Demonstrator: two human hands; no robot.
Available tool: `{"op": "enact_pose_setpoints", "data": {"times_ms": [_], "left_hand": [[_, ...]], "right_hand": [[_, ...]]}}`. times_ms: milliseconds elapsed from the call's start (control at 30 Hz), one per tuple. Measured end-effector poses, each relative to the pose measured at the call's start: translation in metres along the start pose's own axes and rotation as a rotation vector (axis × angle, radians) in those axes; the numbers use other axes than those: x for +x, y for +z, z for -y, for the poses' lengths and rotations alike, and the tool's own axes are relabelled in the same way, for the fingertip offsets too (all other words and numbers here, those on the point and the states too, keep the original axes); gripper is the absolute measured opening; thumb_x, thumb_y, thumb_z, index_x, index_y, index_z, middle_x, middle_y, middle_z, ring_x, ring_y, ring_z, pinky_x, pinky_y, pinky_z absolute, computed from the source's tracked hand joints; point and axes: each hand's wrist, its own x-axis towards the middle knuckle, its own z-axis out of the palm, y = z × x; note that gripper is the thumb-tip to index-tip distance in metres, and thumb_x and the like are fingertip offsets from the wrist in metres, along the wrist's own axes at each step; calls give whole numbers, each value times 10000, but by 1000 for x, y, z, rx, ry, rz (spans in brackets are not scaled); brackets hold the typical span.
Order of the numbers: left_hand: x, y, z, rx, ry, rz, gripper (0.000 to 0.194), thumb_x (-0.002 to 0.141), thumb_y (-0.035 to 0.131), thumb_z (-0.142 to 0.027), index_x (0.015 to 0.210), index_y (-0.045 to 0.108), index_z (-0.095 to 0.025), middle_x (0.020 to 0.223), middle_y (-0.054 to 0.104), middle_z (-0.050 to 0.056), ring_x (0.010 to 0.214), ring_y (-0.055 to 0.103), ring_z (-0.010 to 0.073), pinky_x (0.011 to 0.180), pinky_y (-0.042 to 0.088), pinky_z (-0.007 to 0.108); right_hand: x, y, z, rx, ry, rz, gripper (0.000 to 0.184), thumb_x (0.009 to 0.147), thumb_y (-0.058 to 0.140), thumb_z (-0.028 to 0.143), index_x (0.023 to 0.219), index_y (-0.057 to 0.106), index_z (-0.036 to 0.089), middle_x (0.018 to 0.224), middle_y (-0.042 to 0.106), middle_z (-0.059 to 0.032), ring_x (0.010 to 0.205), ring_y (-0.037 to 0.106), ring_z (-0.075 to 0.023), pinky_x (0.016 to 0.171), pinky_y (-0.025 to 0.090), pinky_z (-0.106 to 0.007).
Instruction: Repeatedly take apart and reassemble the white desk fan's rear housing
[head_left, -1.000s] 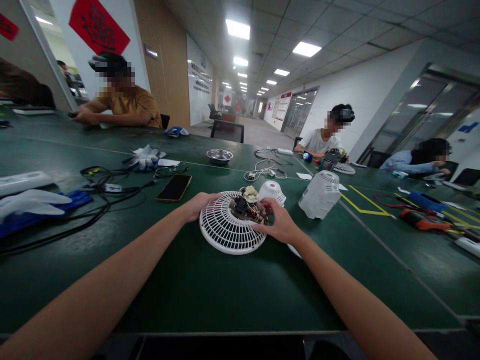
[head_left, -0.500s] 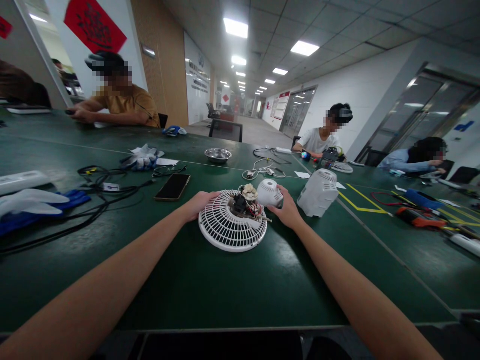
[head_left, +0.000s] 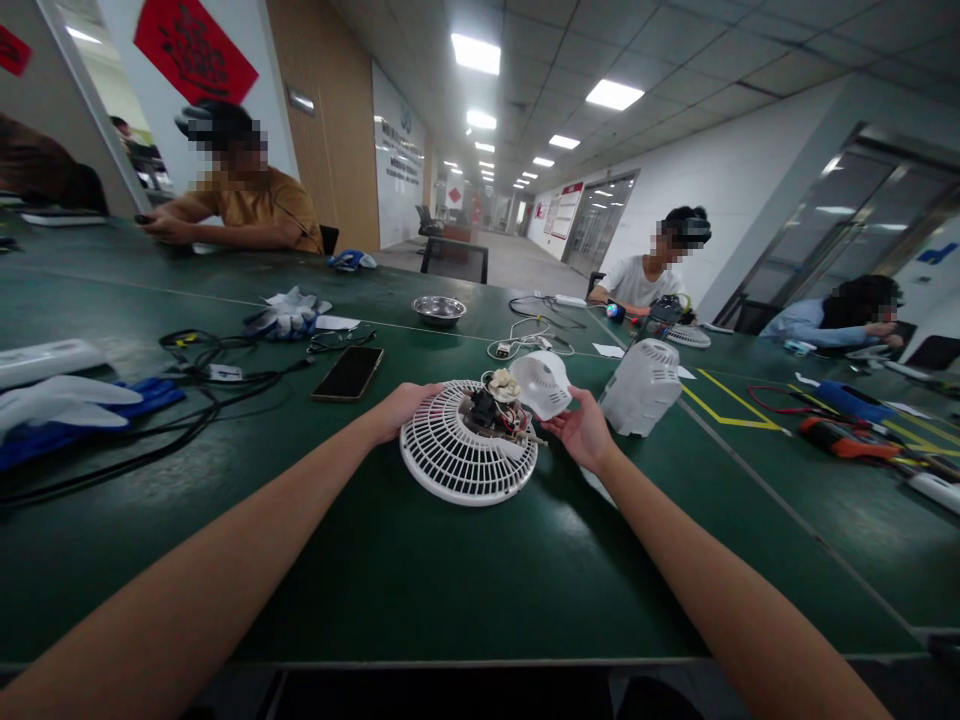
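Observation:
Flat on the green table lies a white round fan grille (head_left: pixel 459 468), its exposed motor with wires (head_left: pixel 495 408) facing up at the centre. My left hand (head_left: pixel 405 408) is closed on the grille's left rim, the fingertips partly hidden. To the right of the motor, my right hand (head_left: pixel 586 432) holds a white motor cover (head_left: pixel 541 384) by its lower right edge, with the hollow inside turned toward me. The cover is raised just beside the motor. A white vented plastic housing (head_left: pixel 642 388) stands upright on the table, right of my right hand.
Left of the grille are a phone (head_left: pixel 349 373), black cables (head_left: pixel 214 415) and gloves (head_left: pixel 71 410). Behind it are a metal bowl (head_left: pixel 439 311) and a white cable (head_left: pixel 536 340). An orange-and-black meter (head_left: pixel 844 437) lies at right. Several people sit around the table.
My right hand has turned the motor cover over, so its hollow inside now shows instead of its vented outside. My left hand stays on the grille.

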Motion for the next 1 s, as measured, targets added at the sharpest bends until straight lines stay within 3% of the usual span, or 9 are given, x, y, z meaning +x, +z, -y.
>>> {"op": "enact_pose_setpoints", "data": {"times_ms": [67,200,400,800,1000], "left_hand": [[0,0,0,5,0,-12,189,880,686,-284,891,736,-102,813,758,100,683,722,185,673,582,307],[-4,4,-2,1,12,-33,180,863,701,-269,853,732,-91,814,757,102,661,714,178,650,573,295],[-6,7,-3,2,24,-46,170,852,705,-259,859,731,-91,770,752,96,644,707,179,661,568,305],[-2,1,1,20,32,-20,209,830,739,-304,860,733,-97,806,755,105,669,715,187,678,570,315],[2,-2,3,26,40,-22,222,815,751,-320,857,735,-103,802,755,99,674,713,185,682,567,311]], "right_hand": [[-9,10,2,79,-11,52,377,845,509,505,1088,554,221,927,710,-77,814,695,-241,725,574,-380],[-21,25,2,102,-155,66,413,797,645,438,1158,503,297,918,699,5,725,671,-193,653,566,-336],[-24,28,-3,67,-319,87,476,741,751,339,1160,527,315,885,672,43,709,645,-154,631,560,-290],[-21,27,-3,176,-232,82,414,780,692,384,1134,491,309,915,677,49,666,662,-142,595,571,-290],[-22,27,-2,141,-294,108,417,799,681,376,1157,480,311,939,651,42,679,637,-140,598,562,-292]]}}
